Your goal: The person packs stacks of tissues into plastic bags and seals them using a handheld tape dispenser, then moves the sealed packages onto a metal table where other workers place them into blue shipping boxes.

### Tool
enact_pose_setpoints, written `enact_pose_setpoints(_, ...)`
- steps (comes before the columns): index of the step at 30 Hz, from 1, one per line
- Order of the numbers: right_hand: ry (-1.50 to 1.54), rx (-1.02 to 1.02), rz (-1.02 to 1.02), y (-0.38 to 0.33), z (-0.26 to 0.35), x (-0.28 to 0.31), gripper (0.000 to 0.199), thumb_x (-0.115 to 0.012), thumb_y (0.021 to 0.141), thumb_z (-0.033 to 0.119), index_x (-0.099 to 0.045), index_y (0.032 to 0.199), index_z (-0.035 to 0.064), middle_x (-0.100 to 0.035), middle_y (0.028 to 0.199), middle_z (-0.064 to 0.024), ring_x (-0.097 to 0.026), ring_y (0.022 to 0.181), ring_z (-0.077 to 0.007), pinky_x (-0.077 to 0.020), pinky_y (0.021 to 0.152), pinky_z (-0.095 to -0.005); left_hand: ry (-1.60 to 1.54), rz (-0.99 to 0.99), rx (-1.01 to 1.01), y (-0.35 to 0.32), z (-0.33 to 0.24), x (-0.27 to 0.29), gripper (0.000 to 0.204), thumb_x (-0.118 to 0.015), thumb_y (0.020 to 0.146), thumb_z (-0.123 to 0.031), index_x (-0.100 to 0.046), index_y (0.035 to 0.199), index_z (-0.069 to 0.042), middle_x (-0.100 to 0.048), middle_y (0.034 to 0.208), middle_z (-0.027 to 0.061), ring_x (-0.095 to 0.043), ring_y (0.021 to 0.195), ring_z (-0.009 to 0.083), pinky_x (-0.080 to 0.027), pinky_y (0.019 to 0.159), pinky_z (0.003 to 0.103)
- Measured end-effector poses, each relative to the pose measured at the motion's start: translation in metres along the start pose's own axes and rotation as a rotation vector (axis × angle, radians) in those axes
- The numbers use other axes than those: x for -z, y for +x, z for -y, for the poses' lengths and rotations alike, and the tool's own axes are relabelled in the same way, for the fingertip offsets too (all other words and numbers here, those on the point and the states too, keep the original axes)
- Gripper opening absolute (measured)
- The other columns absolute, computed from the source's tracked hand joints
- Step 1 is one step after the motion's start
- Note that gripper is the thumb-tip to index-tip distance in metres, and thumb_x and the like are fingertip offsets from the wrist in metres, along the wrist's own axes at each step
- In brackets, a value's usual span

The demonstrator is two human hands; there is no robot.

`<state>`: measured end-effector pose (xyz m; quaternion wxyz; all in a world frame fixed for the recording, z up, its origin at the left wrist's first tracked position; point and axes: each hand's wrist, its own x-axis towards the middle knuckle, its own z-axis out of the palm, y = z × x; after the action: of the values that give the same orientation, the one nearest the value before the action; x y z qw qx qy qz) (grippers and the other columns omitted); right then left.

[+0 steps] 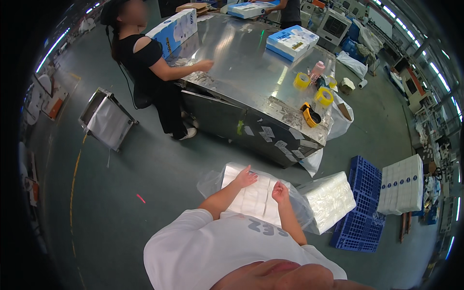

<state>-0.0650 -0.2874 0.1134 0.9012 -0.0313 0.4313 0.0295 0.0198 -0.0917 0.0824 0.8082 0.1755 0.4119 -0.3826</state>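
Observation:
A clear plastic bag (212, 181) filled with white tissue packs (253, 198) is in front of me, at about waist height above the floor. My left hand (245, 178) lies flat on top of the packs, fingers spread. My right hand (280, 192) pinches the plastic film over the packs near the bundle's right side. A second wrapped bundle of white packs (331, 199) lies just to the right, partly on a blue plastic pallet (360, 212).
A steel table (241, 72) stands ahead with yellow tape rolls (302, 80), a tape dispenser (310, 115) and blue-white cartons (291, 42). A person in black (150, 72) leans on its left side. A stack of white packs (402, 184) sits at right, a tilted metal cart (107, 118) at left.

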Motion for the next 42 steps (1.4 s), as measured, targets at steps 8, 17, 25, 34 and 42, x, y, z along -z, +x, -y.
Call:
enact_pose_setpoints(8, -0.197, -0.238, 0.150, -0.014, 0.009, 0.028, 0.021, -0.050, 0.078, 0.016, -0.043, 0.059, 0.0100, -0.045, 0.054, -0.0002, -0.046, 0.050, -0.0093, -0.0337, 0.037, -0.0177, -0.013, 0.265, -0.200, 0.028, -0.038, 0.048, 0.012, -0.060, 0.072, -0.012, -0.049, 0.065, -0.011, -0.045, 0.050, -0.0028, -0.039, 0.038, 0.0087, -0.025, 0.032, 0.020)
enact_pose_setpoints(17, -0.326, 0.158, 0.086, 0.010, 0.045, 0.057, 0.018, -0.053, 0.079, 0.026, -0.050, 0.066, 0.0140, -0.051, 0.056, 0.0011, -0.047, 0.045, -0.0126, -0.0352, 0.035, -0.0225, -0.182, 0.514, 0.213, -0.031, -0.050, 0.060, 0.018, -0.058, 0.077, -0.021, -0.047, 0.065, -0.012, -0.040, 0.048, -0.0040, -0.033, 0.036, 0.0077, -0.021, 0.032, 0.021)
enact_pose_setpoints(25, -0.388, 0.317, 0.072, -0.030, 0.060, 0.027, 0.033, -0.047, 0.084, 0.028, -0.037, 0.055, 0.0147, -0.034, 0.044, 0.0017, -0.032, 0.037, -0.0103, -0.0220, 0.032, -0.0214, -0.218, 0.248, -0.424, -0.046, -0.085, 0.072, 0.028, -0.055, 0.076, -0.003, -0.036, 0.057, -0.015, -0.031, 0.044, -0.0057, -0.027, 0.034, 0.0046, -0.020, 0.031, 0.020)
enact_pose_setpoints(34, -1.467, 0.318, 0.493, -0.115, 0.033, 0.029, 0.032, -0.057, 0.078, 0.028, -0.051, 0.101, 0.0068, -0.057, 0.093, -0.0068, -0.054, 0.087, -0.0167, -0.0415, 0.078, -0.0261, 0.930, 0.295, -0.822, -0.120, -0.051, 0.060, 0.012, -0.056, 0.075, -0.006, -0.049, 0.085, -0.009, -0.051, 0.075, 0.0009, -0.049, 0.066, 0.0103, -0.040, 0.058, 0.023)
enact_pose_setpoints(42, -2.891, 0.732, 0.283, -0.105, 0.030, 0.121, 0.018, -0.056, 0.071, 0.016, -0.054, 0.088, 0.0122, -0.059, 0.075, -0.0090, -0.057, 0.071, -0.0267, -0.0429, 0.058, -0.0378, 2.588, 0.143, -0.506, -0.143, -0.004, 0.124, 0.025, -0.057, 0.074, -0.027, -0.055, 0.093, -0.011, -0.058, 0.088, 0.0119, -0.054, 0.084, 0.0295, -0.042, 0.070, 0.038)
